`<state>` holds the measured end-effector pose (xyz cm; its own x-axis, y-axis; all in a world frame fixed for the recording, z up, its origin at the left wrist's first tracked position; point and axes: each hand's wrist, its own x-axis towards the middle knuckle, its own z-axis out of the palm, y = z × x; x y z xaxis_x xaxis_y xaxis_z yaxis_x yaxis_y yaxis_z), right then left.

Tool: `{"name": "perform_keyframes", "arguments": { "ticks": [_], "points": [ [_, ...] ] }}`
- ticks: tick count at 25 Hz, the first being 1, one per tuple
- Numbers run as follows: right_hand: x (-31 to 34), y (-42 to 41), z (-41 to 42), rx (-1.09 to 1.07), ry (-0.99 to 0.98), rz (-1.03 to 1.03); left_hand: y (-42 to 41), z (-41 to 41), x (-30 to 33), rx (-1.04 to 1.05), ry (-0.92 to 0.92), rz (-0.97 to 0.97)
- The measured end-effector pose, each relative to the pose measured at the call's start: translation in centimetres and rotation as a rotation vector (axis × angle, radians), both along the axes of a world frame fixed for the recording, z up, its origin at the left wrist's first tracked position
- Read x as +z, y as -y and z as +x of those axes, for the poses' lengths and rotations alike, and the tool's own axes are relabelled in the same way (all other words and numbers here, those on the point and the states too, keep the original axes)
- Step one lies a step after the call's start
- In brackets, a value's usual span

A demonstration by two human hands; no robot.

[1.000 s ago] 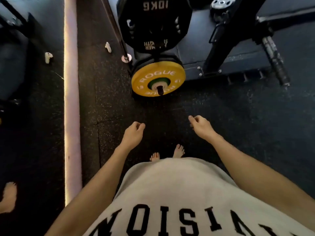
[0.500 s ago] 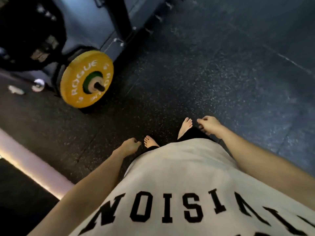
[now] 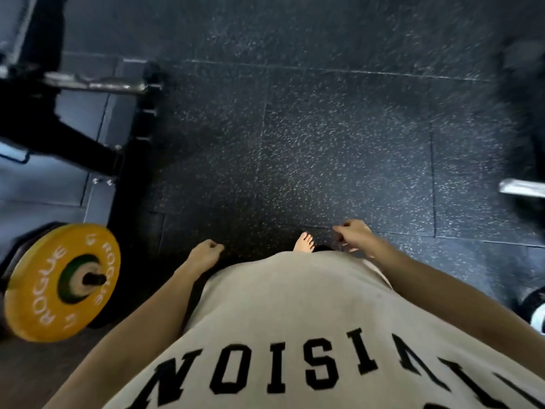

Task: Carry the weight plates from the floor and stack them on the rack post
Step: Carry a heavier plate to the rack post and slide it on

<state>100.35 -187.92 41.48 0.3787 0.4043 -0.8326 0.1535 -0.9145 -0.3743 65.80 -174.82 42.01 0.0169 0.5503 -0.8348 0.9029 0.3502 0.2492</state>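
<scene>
Plainly, the lines below take the yellow plate as the landmark.

Yellow plate: the yellow plate sits on edge on the rack post, low at the left of the view, its printed face turned toward the person and the post's dark end poking out through its hub.
Axis: the post runs roughly level, pointing out of the plate's face toward the person's left forearm; any further plate has to slide on along that line.
Behind the plate: a dark plate edge shows just behind it on the same post.
Left hand: the left hand hangs right of the plate, fingers loosely curled, holding nothing; it is the nearer hand.
Right hand: the right hand is farther right, well apart from the plate, fingers loosely curled, also holding nothing.
Next plate: a dark blurred shape with a metal bar end lies at the far right, opposite the yellow plate; whether it is a plate I cannot tell.
Judgement: a fetch likely leads away from the yellow plate, to the right.
</scene>
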Motion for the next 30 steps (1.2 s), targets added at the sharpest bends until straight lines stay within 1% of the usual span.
{"name": "perform_keyframes", "arguments": {
  "ticks": [3,6,10,13,16,19,21,22,24,26,28,30],
  "points": [
    [0.4,-3.2,7.1,-0.048,0.0,0.022,-3.8,6.8,0.4,-0.049,0.003,0.077],
    [0.0,-5.7,11.5,-0.043,-0.027,0.01,-7.7,12.1,0.4,-0.031,0.066,0.099],
    [-1.5,-10.1,16.2,0.018,-0.09,-0.043,-13.7,18.4,-1.4,-0.032,0.053,0.028],
    [-2.4,-15.3,19.9,0.048,-0.101,-0.098,-19.5,22.9,-2.9,-0.06,0.032,-0.042],
    [-2.0,-22.1,25.0,0.023,-0.059,-0.137,-27.4,28.0,-2.3,-0.126,0.017,-0.07],
    [-0.9,-31.1,31.6,-0.077,0.008,-0.047,-37.4,33.5,-1.1,-0.218,0.016,-0.048],
    [-0.1,-37.1,35.5,-0.185,0.033,0.035,-44.1,37.5,-0.7,-0.237,0.015,-0.019],
    [0.0,-39.6,36.8,-0.199,0.043,0.057,-47.0,39.4,-0.6,-0.235,0.025,-0.017],
    [-0.4,-44.4,39.3,-0.15,0.061,0.061,-52.4,43.4,-0.4,-0.206,0.046,-0.009],
    [-1.0,-49.3,41.9,-0.054,0.052,0.01,-57.1,47.5,-0.4,-0.171,0.082,-0.003],
    [-1.3,-54.8,44.9,0.071,0.055,-0.022,-60.6,50.5,-0.7,-0.141,0.076,0.011],
    [-0.6,-61.3,48.6,0.156,0.096,-0.005,-63.7,52.6,-0.4,-0.088,0.051,0.022]
  ]
}}
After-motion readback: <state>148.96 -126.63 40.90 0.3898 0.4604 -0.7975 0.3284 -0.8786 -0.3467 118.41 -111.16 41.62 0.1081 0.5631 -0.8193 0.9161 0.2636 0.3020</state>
